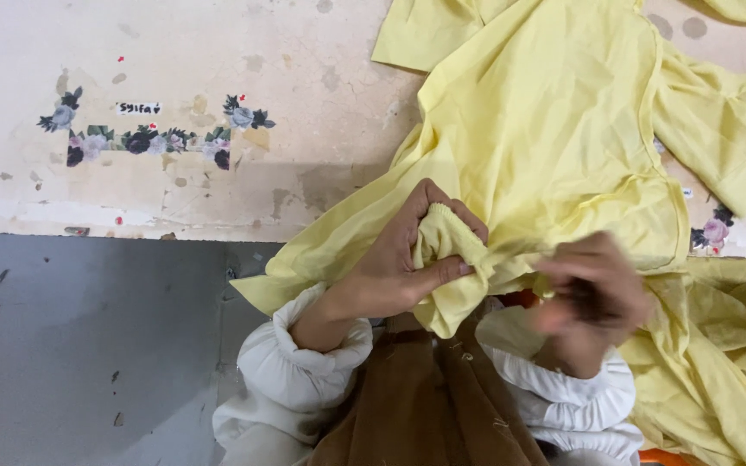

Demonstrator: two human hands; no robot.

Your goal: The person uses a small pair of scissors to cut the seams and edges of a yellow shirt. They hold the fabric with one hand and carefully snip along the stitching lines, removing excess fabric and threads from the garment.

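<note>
**While the yellow garment is lying half on the tabletop, the left hand is pinching a gathered fold of it**

While most of the yellow garment (pixel 554 147) is lying spread across the worn, cream tabletop (pixel 218 52), its near edge is hanging over the front toward the person's lap. The left hand (pixel 395 263) is bunching a fold at that edge, fingers (pixel 446 269) curled and thumb pressing the cloth tight, apparently to keep this section gathered and steady. The right hand (pixel 593 289) is showing blurred just beside it, over the same edge; whether its fingers are closing on cloth cannot be told. White cuffed sleeves (pixel 304 362) are covering both wrists. Floral stickers (pixel 144 138) are sitting well to the left, clear of the fabric. More yellow cloth (pixel 718 362) is piling at the right.
</note>
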